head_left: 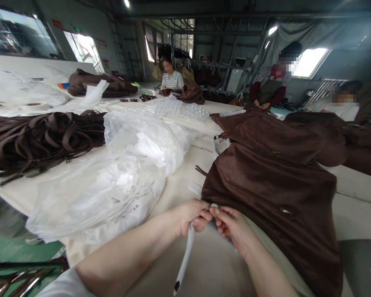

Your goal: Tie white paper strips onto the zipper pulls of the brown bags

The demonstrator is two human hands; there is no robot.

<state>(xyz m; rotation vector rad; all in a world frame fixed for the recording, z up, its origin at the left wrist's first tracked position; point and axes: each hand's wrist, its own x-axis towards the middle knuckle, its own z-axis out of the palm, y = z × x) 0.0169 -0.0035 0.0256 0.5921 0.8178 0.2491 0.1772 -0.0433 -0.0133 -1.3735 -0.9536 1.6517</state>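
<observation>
A brown bag (266, 181) lies on the table, its left end close to both hands. My left hand (196, 215) is closed on a narrow strap wrapped in white (187, 255). One end of this strap hangs below the fist and shows a dark brown tip. Fingertip to fingertip with it, my right hand (230, 227) pinches the white wrapping at the bag's near left edge. The fingers partly hide what lies between them. A small metal piece with a white tag (286, 210) sits on the bag's face.
Clear plastic bags (111, 194) with white paper pieces lie left of my hands. Beyond them is a heap of brown straps (46, 136). More brown bags (275, 132) are stacked behind at right. Several people work across the table, one in a striped shirt (173, 80).
</observation>
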